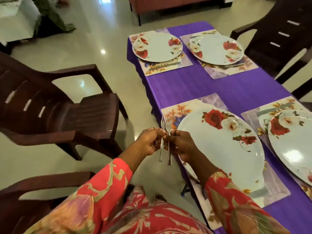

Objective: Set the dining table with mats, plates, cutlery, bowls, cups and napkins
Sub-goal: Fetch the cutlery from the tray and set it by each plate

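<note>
Both hands pinch the two forks (166, 125) at the necks, left hand (149, 141) and right hand (181, 144); light, stiff, slick steel, so I'd grip mid-handle.

floor (94, 41): glossy pale tiles, light glare | chairs (55, 105): dark brown plastic | sofa (168, 4): reddish
</note>
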The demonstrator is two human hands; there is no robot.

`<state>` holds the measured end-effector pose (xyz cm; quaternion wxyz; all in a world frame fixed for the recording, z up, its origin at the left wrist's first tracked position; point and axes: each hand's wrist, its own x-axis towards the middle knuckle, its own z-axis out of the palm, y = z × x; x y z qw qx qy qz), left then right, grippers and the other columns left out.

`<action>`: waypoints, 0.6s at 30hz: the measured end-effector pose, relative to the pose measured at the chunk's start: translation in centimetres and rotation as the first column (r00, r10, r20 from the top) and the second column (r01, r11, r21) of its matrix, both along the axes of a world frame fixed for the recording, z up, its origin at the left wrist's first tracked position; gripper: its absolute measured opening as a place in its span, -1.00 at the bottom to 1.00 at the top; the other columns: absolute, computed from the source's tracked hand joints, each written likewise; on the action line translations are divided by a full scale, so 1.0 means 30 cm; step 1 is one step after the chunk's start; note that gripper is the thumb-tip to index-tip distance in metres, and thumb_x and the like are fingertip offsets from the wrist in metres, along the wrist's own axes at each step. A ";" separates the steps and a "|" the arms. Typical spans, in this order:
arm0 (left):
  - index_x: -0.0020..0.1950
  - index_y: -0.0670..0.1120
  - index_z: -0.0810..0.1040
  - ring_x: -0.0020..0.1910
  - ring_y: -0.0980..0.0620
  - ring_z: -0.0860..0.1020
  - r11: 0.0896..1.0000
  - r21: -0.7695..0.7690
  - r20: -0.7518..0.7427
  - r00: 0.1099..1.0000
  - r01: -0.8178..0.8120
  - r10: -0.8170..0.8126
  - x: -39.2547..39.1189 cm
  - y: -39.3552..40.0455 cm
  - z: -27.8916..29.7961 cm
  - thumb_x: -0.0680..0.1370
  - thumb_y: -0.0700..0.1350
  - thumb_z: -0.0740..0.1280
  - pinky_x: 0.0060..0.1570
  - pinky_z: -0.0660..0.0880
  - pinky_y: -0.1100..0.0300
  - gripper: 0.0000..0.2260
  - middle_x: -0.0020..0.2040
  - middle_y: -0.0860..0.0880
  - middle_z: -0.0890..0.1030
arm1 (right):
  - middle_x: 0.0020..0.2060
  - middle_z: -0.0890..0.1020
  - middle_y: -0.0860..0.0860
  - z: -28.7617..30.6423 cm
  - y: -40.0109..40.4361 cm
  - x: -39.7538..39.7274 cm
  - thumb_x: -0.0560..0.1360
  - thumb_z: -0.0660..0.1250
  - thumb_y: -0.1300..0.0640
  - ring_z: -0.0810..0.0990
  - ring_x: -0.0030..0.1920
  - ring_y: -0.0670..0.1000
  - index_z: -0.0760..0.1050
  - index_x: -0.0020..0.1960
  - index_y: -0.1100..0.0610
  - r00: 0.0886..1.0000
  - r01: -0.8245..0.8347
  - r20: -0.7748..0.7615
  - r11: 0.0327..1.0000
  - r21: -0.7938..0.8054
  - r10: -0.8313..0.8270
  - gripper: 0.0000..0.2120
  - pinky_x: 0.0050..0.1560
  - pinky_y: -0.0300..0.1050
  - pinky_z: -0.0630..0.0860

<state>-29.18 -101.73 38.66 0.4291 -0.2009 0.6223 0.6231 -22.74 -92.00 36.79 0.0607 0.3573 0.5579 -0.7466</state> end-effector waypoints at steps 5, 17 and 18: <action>-0.13 -0.18 0.57 -0.36 0.03 0.54 0.994 0.012 0.002 0.994 0.106 -0.106 -0.103 0.134 -0.002 0.52 -0.31 0.28 -0.30 0.49 0.21 -0.91 -0.29 -0.11 0.59 | -0.24 0.63 0.14 0.000 0.101 -0.065 0.49 0.32 0.31 0.62 -0.24 0.09 0.56 -0.11 0.20 0.993 0.119 0.001 0.992 0.034 -0.119 -0.94 -0.20 -0.10 0.58; -0.28 -0.12 0.43 -0.61 0.08 0.48 0.847 -0.094 -0.060 0.846 0.523 -0.529 -0.414 0.475 -0.128 0.48 -0.45 0.26 -0.62 0.41 0.34 -0.74 -0.46 -0.10 0.52 | -0.32 0.57 0.10 -0.030 0.289 -0.234 0.50 0.24 0.36 0.55 -0.27 0.05 0.51 -0.17 0.20 0.822 0.566 0.085 0.824 -0.021 -0.563 -0.86 -0.17 -0.07 0.54; -0.28 -0.12 0.42 -0.57 0.07 0.48 0.809 -0.110 -0.067 0.808 0.577 -0.585 -0.427 0.496 -0.141 0.47 -0.45 0.27 -0.57 0.42 0.32 -0.74 -0.41 -0.12 0.50 | -0.31 0.58 0.11 -0.032 0.299 -0.251 0.50 0.23 0.36 0.55 -0.26 0.05 0.51 -0.16 0.21 0.793 0.606 0.099 0.795 -0.020 -0.601 -0.87 -0.17 -0.07 0.55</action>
